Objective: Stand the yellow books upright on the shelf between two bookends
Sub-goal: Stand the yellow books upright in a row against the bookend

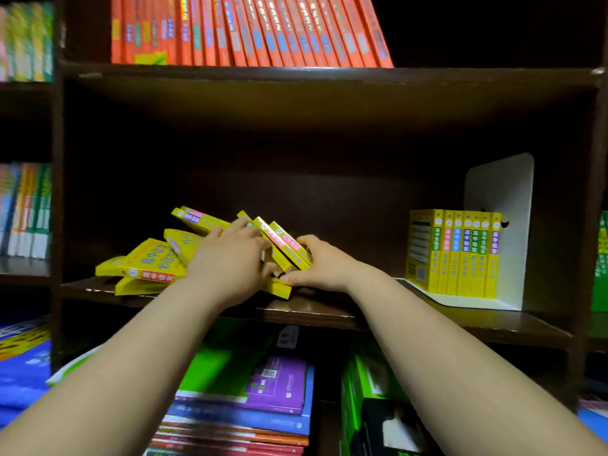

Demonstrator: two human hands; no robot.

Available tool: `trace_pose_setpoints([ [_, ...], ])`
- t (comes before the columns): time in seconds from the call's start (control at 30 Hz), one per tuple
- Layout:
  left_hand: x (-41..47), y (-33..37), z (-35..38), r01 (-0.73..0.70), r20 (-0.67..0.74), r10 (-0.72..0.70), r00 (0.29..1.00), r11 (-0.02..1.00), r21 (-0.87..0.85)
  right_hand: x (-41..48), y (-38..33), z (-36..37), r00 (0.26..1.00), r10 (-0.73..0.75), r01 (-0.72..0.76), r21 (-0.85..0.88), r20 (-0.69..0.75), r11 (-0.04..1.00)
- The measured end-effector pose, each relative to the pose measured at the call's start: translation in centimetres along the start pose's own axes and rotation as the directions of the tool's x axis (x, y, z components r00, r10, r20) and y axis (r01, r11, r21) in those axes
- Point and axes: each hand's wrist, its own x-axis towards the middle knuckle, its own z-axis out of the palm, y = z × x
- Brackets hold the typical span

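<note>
Four fingers (307, 242) of my right hand (324, 266) were curled over the top edge of the leaning yellow books (285, 246), and the thumb was tucked in below them, so that hand gripped them from the right. My left hand (230, 256) lay against the same books from the other side. Its fingers (241, 225) were stretched out almost straight and pressed on the covers rather than wrapped round anything; whether its thumb hooked under a book I could not tell.

Those books stood tilted, tops falling to the left, in the middle of the dark wooden shelf (329, 311). They belonged to a loose heap of yellow books (148, 266) that spread out to my left: some lay flat near the front edge, one on another, and others were propped at an angle behind my left hand.

Well apart to the right, on the same board, a standing row of yellow books (460, 258) was upright with spines facing me. Its last book touched the white bookend (500, 199), whose foot ran under the row.

Both my bare forearms reached up to the shelf from below. Above it, orange books (250, 31) leaned to the left. Below it, flat stacks of green and purple books (276, 380) lay. More upright books (26, 209), blurred, filled the bay at far left.
</note>
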Motion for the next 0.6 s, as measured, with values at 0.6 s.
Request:
trace_pose_setpoints([
  [0.6, -0.2, -4.3, -0.7, 0.081, 0.039, -0.071, 0.997, 0.897, -0.436, 2.4, -2.2, -0.8, 0.972, 0.196, -0.198, -0.002, 0.130, 0.980],
])
